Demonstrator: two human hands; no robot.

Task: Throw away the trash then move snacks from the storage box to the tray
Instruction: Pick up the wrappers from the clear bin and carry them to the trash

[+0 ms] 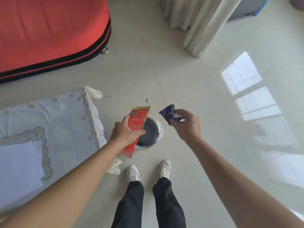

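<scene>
My left hand (pixel 125 133) grips a long red and green snack wrapper (pixel 137 122), held tilted over the left side of a round trash bin (pixel 150 130) that stands on the floor, dark inside with a white bag liner. To the right of the bin, my right hand (pixel 185 124) pinches a small crumpled blue wrapper (pixel 169 113), a little higher than the bin's rim. The storage box and the tray are out of view.
A low table (pixel 62 119) with a pale embroidered cloth stands at left, with a white sheet (pixel 18 165) on it. A red sofa (pixel 49 30) fills the upper left and cream curtains (pixel 197 22) hang at the back. My feet (pixel 148 171) stand just behind the bin on glossy tiles.
</scene>
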